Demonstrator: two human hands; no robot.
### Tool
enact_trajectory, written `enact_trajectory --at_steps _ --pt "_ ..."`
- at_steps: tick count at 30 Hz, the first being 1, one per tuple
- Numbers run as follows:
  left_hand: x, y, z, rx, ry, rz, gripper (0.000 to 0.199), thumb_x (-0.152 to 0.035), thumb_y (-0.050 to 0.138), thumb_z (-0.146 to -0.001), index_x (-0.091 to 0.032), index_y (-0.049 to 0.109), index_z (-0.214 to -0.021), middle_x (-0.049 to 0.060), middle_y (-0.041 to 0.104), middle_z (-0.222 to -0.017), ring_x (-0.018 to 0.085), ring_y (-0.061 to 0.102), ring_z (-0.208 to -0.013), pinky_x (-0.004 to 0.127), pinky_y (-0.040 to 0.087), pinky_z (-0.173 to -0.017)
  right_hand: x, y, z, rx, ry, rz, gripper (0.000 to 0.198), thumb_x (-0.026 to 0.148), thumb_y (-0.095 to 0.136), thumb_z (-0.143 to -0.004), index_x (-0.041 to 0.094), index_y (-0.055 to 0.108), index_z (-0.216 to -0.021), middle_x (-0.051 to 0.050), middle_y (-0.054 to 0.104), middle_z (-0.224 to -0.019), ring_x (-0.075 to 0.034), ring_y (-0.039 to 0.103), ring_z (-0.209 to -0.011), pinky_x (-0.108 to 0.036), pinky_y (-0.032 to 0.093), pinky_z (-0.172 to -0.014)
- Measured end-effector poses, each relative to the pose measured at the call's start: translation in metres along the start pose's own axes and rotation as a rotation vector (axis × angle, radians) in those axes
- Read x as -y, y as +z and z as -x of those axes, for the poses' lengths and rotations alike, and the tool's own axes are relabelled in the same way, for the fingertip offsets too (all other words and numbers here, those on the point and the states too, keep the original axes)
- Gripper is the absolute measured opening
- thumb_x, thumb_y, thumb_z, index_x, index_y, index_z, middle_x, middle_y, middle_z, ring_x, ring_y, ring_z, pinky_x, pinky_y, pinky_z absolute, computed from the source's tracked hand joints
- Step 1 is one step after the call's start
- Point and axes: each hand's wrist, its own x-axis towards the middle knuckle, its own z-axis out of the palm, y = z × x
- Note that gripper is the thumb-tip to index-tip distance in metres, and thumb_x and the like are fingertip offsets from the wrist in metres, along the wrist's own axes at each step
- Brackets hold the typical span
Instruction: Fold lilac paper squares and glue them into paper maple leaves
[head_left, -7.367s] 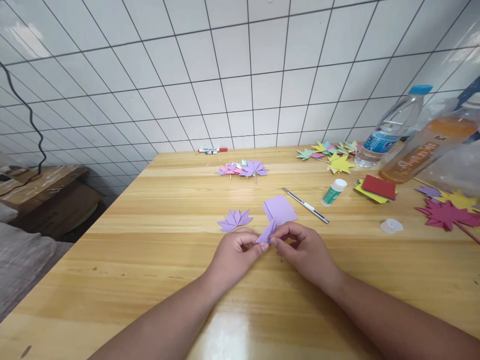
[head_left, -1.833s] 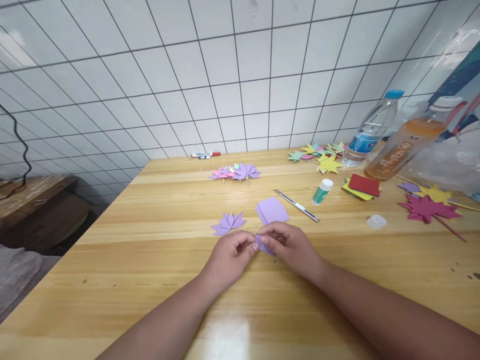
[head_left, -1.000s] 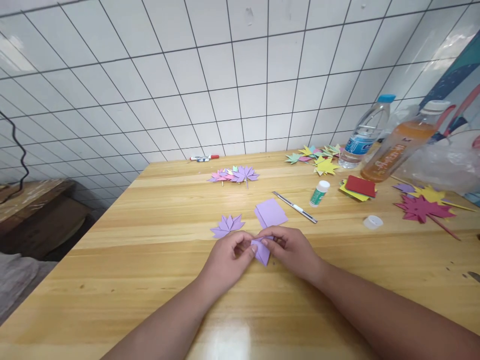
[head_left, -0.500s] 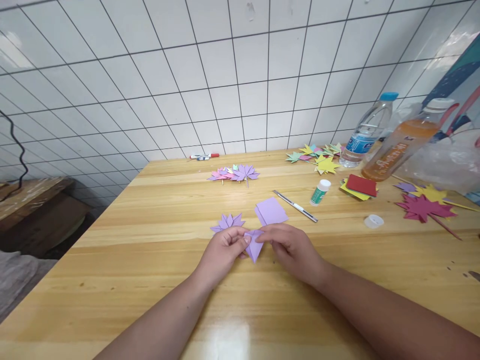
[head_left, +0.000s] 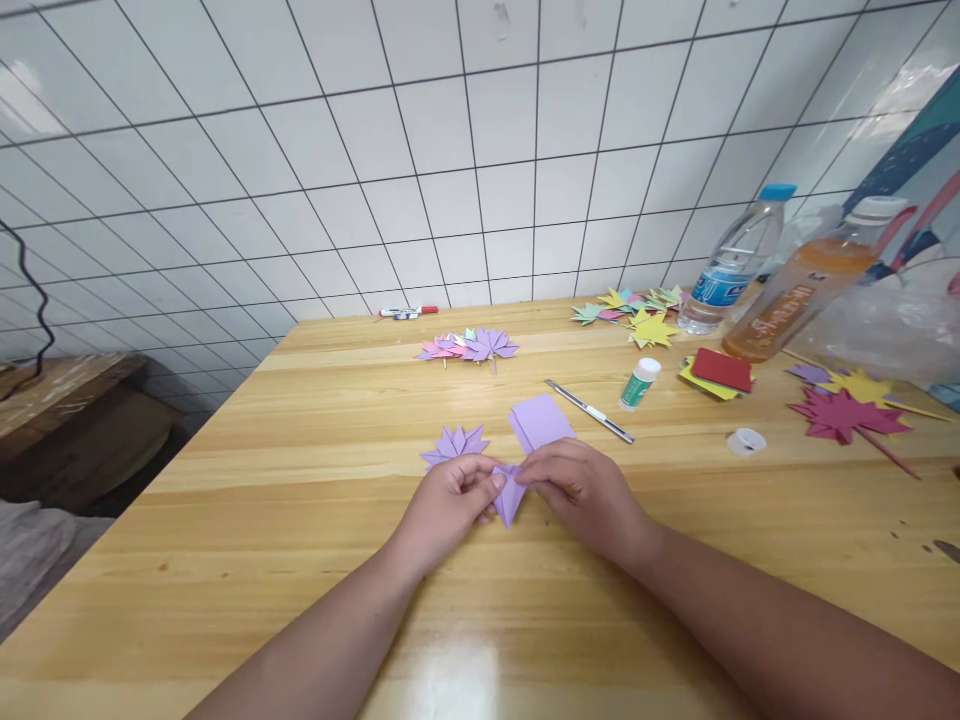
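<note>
Between my hands is a small piece of folded purple paper (head_left: 508,503), its pointed end toward me. My left hand (head_left: 455,497) pinches its left side, thumb on top. From the right, my right hand (head_left: 583,492) grips the upper right edge between thumb and fingertips. Just behind my left hand lies a purple folded paper leaf (head_left: 454,445) with several points. A stack of purple paper squares (head_left: 541,421) rests behind my right hand, which hides its near edge.
A utility knife (head_left: 590,411), a glue stick (head_left: 640,385) and its cap (head_left: 746,442) lie beyond my right hand. Coloured squares (head_left: 720,371), two bottles (head_left: 731,265) and a dark pink leaf (head_left: 847,415) are at right. Finished leaves (head_left: 487,346) and markers (head_left: 409,313) lie near the wall.
The fingers of my right hand have drawn together at the right edge of the folded paper, the thumb rising to meet them. My left hand keeps its hold.
</note>
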Motion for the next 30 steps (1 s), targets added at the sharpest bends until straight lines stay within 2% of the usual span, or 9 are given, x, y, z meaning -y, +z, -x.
enact_trajectory --at_steps 3,6,9,13,15,18,22,26,30 --pt "-0.002 0.0014 0.0006 0.0 0.001 -0.014 0.032 -0.041 0.061 -0.073 -0.015 0.064 -0.091 0.0 0.061 -0.061 0.01 0.055 -0.053 0.022 0.045 -0.054 0.0034 -0.0019 -0.0001 0.043 0.003 0.034 0.017 0.015 0.05 -0.083 0.024 0.065 -0.087 -0.003 0.068 -0.086 -0.015 0.059 -0.081 -0.03 0.045 -0.074" --pt "-0.0021 0.0028 0.0009 -0.017 -0.001 -0.019 0.031 -0.04 0.061 -0.073 -0.015 0.064 -0.09 0.0 0.061 -0.06 0.01 0.054 -0.051 0.022 0.044 -0.054 0.0063 -0.0019 0.0004 0.043 0.136 0.013 0.021 0.014 0.055 -0.079 0.024 0.062 -0.096 -0.003 0.067 -0.084 -0.016 0.058 -0.079 -0.031 0.046 -0.072" --pt "-0.0005 0.003 0.0007 -0.024 0.003 -0.015 0.028 -0.038 0.06 -0.073 -0.015 0.064 -0.087 0.0 0.061 -0.06 0.01 0.054 -0.052 0.022 0.045 -0.054 0.0068 0.0003 -0.0002 0.012 0.317 -0.16 0.034 0.01 0.057 -0.073 0.023 0.058 -0.104 -0.002 0.066 -0.086 -0.015 0.059 -0.079 -0.028 0.049 -0.069" --pt "0.0005 0.0025 0.0006 -0.029 0.0 -0.004 0.027 -0.036 0.06 -0.074 -0.014 0.063 -0.089 0.0 0.061 -0.06 0.01 0.055 -0.053 0.022 0.045 -0.054 0.0048 0.0036 -0.0032 0.017 0.486 -0.388 0.019 0.015 0.06 -0.071 0.02 0.064 -0.09 -0.002 0.065 -0.083 -0.014 0.06 -0.076 -0.024 0.05 -0.063" --pt "-0.0003 0.0025 0.001 -0.032 -0.005 0.002 0.027 -0.036 0.061 -0.074 -0.013 0.063 -0.089 0.0 0.061 -0.059 0.01 0.054 -0.052 0.022 0.045 -0.054 0.0038 0.004 -0.0043 0.041 0.476 -0.439 0.013 0.018 0.061 -0.072 0.019 0.066 -0.084 -0.003 0.065 -0.081 -0.014 0.06 -0.075 -0.024 0.05 -0.065" --pt "-0.0016 0.0022 0.0015 -0.034 -0.002 0.002 0.026 -0.036 0.061 -0.074 -0.014 0.063 -0.088 -0.001 0.06 -0.059 0.009 0.054 -0.051 0.021 0.045 -0.054 0.0029 0.0033 -0.0046 0.051 0.388 -0.457 0.011 0.018 0.061 -0.074 0.02 0.069 -0.081 -0.004 0.065 -0.084 -0.014 0.061 -0.079 -0.026 0.049 -0.071" --pt "0.0 0.0007 0.0011 -0.01 0.013 -0.014 0.024 -0.036 0.059 -0.076 -0.014 0.062 -0.085 0.0 0.061 -0.063 0.009 0.054 -0.054 0.022 0.045 -0.057 0.0031 0.003 -0.0032 0.047 0.319 -0.377 0.014 0.015 0.059 -0.076 0.023 0.07 -0.081 -0.003 0.066 -0.084 -0.013 0.061 -0.078 -0.025 0.048 -0.071" --pt "0.0017 -0.0002 0.0007 0.006 0.033 -0.02 0.023 -0.037 0.058 -0.077 -0.014 0.06 -0.077 0.002 0.062 -0.068 0.01 0.055 -0.058 0.023 0.044 -0.058 0.0045 0.0048 -0.002 0.025 0.388 -0.259 0.018 0.015 0.063 -0.072 0.022 0.067 -0.087 -0.001 0.064 -0.077 -0.011 0.058 -0.066 -0.022 0.046 -0.059" --pt "-0.0005 0.0002 0.0016 -0.002 0.016 -0.021 0.024 -0.037 0.057 -0.077 -0.014 0.06 -0.078 0.002 0.062 -0.067 0.011 0.054 -0.058 0.023 0.044 -0.058 0.0038 0.0065 -0.0013 0.012 0.443 -0.296 0.007 0.017 0.063 -0.072 0.02 0.065 -0.078 0.0 0.063 -0.071 -0.011 0.058 -0.063 -0.021 0.047 -0.057"
